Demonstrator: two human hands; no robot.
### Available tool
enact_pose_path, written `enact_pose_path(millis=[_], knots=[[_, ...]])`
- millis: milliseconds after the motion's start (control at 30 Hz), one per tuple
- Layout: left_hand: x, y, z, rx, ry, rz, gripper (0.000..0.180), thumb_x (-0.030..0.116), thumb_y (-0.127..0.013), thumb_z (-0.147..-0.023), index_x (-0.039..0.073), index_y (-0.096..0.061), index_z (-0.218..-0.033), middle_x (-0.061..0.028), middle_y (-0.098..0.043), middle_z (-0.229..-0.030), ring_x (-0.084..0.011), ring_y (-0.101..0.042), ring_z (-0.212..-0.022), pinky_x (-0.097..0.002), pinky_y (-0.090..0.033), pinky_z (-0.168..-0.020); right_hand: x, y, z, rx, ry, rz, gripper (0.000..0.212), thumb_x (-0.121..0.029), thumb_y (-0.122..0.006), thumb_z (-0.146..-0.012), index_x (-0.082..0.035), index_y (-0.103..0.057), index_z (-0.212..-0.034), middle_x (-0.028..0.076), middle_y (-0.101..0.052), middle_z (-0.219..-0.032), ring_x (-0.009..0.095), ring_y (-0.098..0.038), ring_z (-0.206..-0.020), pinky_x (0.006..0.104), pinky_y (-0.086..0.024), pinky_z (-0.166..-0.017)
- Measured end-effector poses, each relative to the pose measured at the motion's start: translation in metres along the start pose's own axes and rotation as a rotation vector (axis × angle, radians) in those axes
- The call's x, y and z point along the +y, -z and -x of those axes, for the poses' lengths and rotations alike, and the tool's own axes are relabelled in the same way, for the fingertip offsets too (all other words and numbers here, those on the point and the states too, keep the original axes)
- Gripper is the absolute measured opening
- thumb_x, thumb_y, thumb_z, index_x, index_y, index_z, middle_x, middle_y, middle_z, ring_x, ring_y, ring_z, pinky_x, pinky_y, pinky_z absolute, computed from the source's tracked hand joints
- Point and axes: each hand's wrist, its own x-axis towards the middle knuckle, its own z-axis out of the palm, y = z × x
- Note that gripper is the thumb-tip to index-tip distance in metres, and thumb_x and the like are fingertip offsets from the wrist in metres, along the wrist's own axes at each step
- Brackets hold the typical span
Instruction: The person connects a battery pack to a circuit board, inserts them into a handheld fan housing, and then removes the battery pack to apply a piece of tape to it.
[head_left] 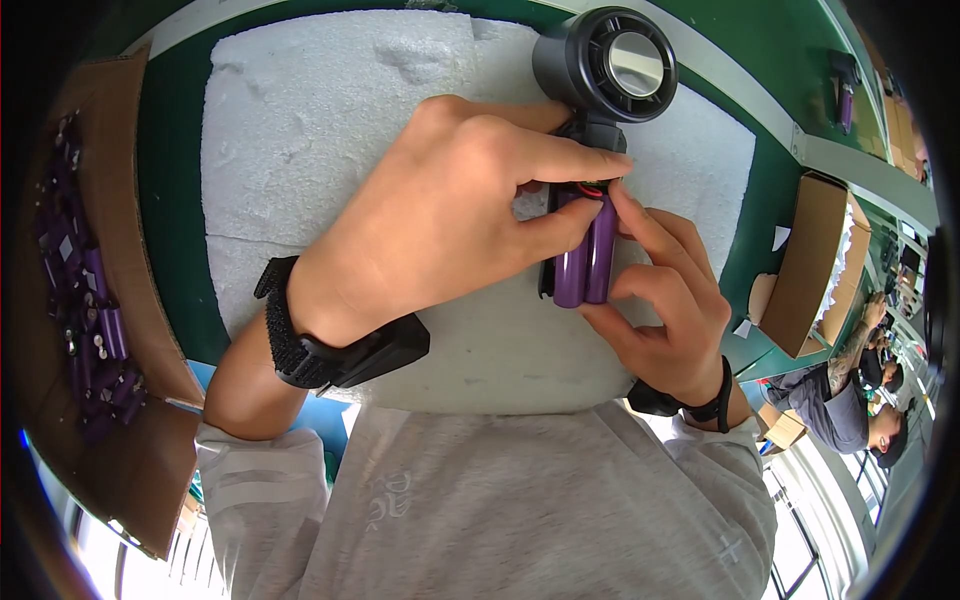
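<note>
Grey sweatshirt cloth (520, 490) is seen nearest the camera. Beyond it, a black handheld fan (562, 62) is held over a white foam pad (320, 120), its head toward the far edge. Two purple cells (572, 265) are aligned along its handle; red wire (592, 190) is exposed at their upper ends. The neck is gripped by the left hand (450, 210), its thumb laid on the cells. Their right side is gripped by the bent fingers of the right hand (692, 315).

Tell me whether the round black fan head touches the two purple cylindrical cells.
Apart. The head view shows the black neck and part of the left hand between the round black fan head and the two purple cylindrical cells.
</note>
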Motion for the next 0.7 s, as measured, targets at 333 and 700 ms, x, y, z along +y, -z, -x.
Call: enact_pose_path(millis=[333, 700], knots=[[-0.0073, 0.0041, -0.0017, -0.022, -0.015, 0.087, 0.047, 0.007, -0.082, -0.057, 0.009, -0.070, -0.103, -0.0112, -0.066, -0.088, -0.0225, -0.067, -0.073, -0.0271, -0.055, -0.062, 0.0069, -0.0036, 0.0012, 0.024, 0.059, -0.048, 0.041, 0.001, -0.081, -0.054, -0.005, -0.045, -0.074, 0.030, -0.049, -0.121, 0.033, -0.058, -0.090, 0.0389, -0.052, -0.072], [-0.0038, 0.0052, -0.0040, -0.071, 0.062, 0.134, 0.051, 0.004, -0.081, -0.054, 0.008, -0.070, -0.103, -0.0117, -0.067, -0.090, -0.0239, -0.067, -0.074, -0.0271, -0.056, -0.064, 0.0074, -0.0086, -0.0014, -0.005, -0.044, -0.178, 0.041, 0.005, -0.079, -0.058, -0.004, -0.047, -0.081, 0.024, -0.044, -0.121, 0.030, -0.057, -0.091, 0.0382, -0.053, -0.074]])
